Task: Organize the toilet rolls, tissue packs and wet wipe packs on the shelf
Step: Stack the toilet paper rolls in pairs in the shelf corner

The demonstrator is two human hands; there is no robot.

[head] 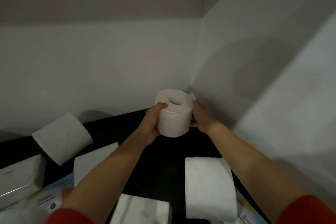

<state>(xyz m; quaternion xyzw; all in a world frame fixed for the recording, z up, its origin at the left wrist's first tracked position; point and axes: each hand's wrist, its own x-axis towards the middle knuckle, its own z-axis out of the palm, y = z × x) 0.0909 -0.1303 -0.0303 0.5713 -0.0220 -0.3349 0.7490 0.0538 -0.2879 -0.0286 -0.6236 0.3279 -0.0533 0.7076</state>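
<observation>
Because both forearms reach over the front clutter, pulling them back carelessly could knock things off. A tissue pack (140,212) sits at the front edge by the left arm, a wet wipe pack (45,203) front left, and a side-lying roll (209,187) just beside the right forearm. That roll rests on its curved side, so a nudge likely sends it rolling off the black shelf (163,165).

Further back on the left are a second tissue pack (18,178), a tipped roll (61,138) and a half-hidden roll (92,162) behind the left arm. These carry the same rolling risk.

At the far end, the upright toilet roll (174,116) is in the back right corner, held between both hands.
- **Left hand** (154,123): wraps its left side, thumb over the top rim.
- **Right hand** (201,118): curls round its right side, fingers mostly hidden.

Cannot tell if its base touches the shelf. The paper is soft, so a hard squeeze dents it. The loose sheet end (192,96) pokes toward the wall and may crumple or unwind if shoved into the corner.
</observation>
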